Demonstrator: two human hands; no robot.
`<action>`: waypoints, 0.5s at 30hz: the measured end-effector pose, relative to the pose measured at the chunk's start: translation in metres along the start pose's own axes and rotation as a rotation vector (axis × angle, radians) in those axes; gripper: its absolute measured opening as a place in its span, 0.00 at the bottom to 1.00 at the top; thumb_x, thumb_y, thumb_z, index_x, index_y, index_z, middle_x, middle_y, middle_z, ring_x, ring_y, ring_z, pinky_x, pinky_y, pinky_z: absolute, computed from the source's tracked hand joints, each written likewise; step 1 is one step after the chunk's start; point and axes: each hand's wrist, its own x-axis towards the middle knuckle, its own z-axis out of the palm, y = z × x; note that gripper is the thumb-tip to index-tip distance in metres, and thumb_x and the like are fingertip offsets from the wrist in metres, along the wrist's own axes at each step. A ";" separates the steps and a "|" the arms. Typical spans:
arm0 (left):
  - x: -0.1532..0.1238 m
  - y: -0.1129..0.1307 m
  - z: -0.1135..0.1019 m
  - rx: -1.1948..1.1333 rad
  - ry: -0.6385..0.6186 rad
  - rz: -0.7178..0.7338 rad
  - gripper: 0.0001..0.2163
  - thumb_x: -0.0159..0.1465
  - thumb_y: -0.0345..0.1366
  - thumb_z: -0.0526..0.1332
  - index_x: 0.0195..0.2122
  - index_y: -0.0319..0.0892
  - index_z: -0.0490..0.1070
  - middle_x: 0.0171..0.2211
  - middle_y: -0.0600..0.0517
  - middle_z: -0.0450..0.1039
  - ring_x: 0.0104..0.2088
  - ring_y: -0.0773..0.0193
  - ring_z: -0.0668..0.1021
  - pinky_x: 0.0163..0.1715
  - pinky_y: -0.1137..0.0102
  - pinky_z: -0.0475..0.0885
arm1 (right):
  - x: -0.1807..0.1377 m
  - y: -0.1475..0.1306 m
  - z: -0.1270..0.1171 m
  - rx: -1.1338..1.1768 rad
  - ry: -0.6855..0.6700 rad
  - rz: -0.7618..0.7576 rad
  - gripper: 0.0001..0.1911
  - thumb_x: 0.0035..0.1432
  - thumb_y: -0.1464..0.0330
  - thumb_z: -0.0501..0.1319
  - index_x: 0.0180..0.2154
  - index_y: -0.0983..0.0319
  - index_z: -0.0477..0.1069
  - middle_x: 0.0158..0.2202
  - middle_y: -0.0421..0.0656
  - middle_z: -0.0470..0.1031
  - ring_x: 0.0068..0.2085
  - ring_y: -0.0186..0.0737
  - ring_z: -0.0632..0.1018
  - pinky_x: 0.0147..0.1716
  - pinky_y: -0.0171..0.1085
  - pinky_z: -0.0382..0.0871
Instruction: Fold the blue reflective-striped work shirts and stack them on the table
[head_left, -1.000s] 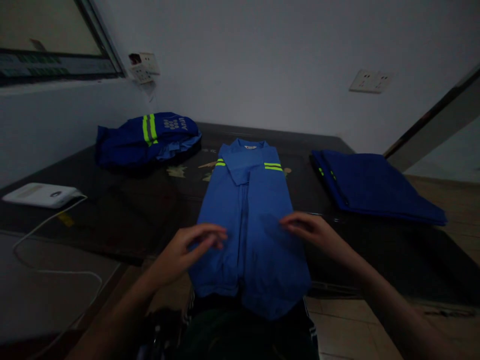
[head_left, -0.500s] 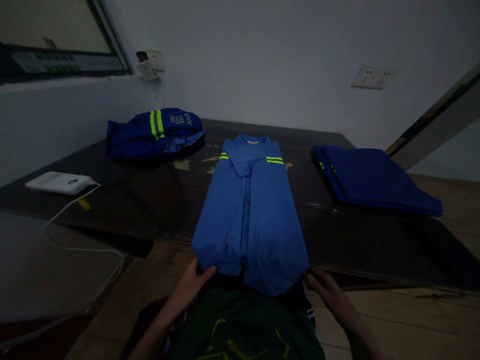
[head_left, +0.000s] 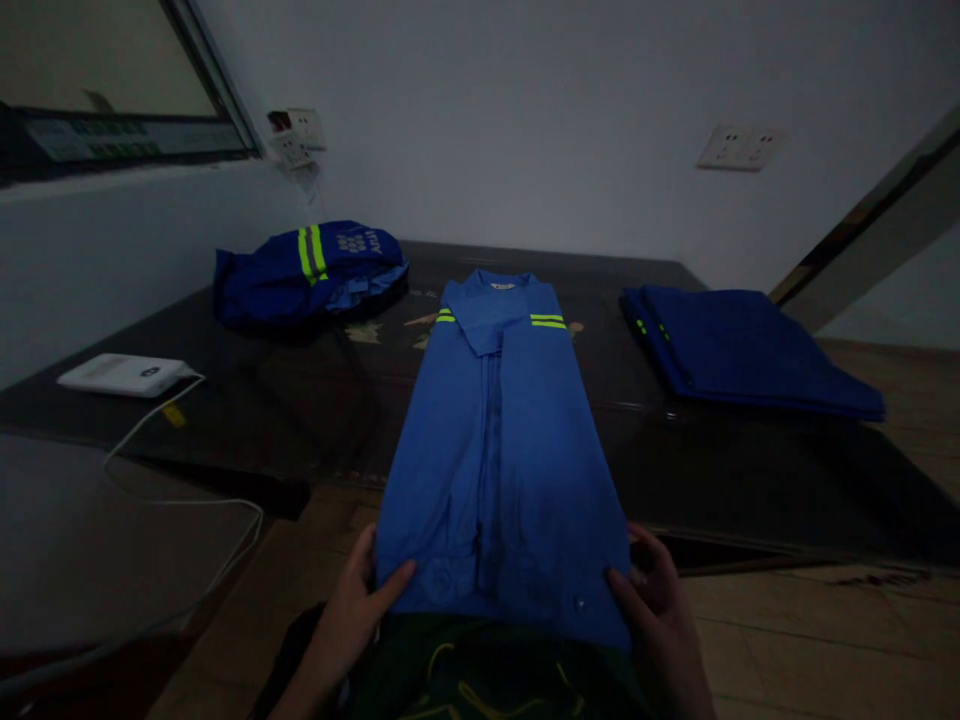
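A light blue work shirt with yellow reflective stripes lies lengthwise on the dark table, sides folded in, its hem hanging over the near edge. My left hand pinches the hem's left corner, thumb on top. My right hand grips the hem's right corner the same way. Both hold the hem slightly raised off the table edge.
A crumpled dark blue garment with reflective stripes lies at the back left. A folded dark blue stack sits at the right. A white device with a cable rests at the left. Wall sockets are behind.
My hands dropped from the shirt's middle to its hem, then took hold of both bottom corners and lifted them, spreading the hem flatter.
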 end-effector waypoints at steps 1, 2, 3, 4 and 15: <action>-0.004 0.002 0.001 -0.013 0.016 0.020 0.37 0.46 0.49 0.73 0.56 0.46 0.63 0.44 0.47 0.78 0.43 0.50 0.80 0.41 0.61 0.78 | -0.004 -0.005 -0.001 -0.029 0.007 -0.028 0.36 0.46 0.56 0.71 0.56 0.48 0.61 0.31 0.38 0.79 0.28 0.40 0.78 0.26 0.35 0.71; -0.008 0.005 0.001 -0.018 0.029 0.039 0.39 0.47 0.50 0.72 0.59 0.49 0.60 0.46 0.47 0.77 0.43 0.51 0.80 0.40 0.62 0.78 | -0.006 -0.010 -0.002 -0.072 0.010 -0.056 0.34 0.46 0.56 0.70 0.54 0.49 0.63 0.33 0.39 0.79 0.29 0.41 0.78 0.26 0.34 0.72; -0.011 0.007 0.000 -0.008 0.037 0.053 0.39 0.48 0.50 0.71 0.60 0.50 0.58 0.48 0.48 0.76 0.44 0.51 0.80 0.40 0.62 0.78 | -0.008 -0.014 -0.005 -0.132 0.004 -0.085 0.29 0.46 0.55 0.70 0.50 0.51 0.68 0.33 0.40 0.79 0.31 0.42 0.79 0.27 0.34 0.72; -0.013 0.009 -0.003 0.018 0.038 0.062 0.37 0.49 0.51 0.70 0.59 0.51 0.60 0.49 0.48 0.76 0.45 0.50 0.79 0.41 0.62 0.78 | -0.008 -0.018 -0.008 -0.204 -0.010 -0.114 0.23 0.46 0.53 0.70 0.44 0.53 0.73 0.34 0.42 0.79 0.32 0.43 0.79 0.27 0.34 0.73; 0.015 0.030 -0.054 0.384 -0.284 0.422 0.15 0.57 0.49 0.65 0.43 0.50 0.77 0.44 0.49 0.78 0.45 0.54 0.79 0.46 0.65 0.74 | 0.006 -0.057 -0.057 -0.607 -0.312 -0.358 0.21 0.55 0.48 0.60 0.41 0.54 0.79 0.44 0.47 0.80 0.43 0.48 0.80 0.40 0.38 0.76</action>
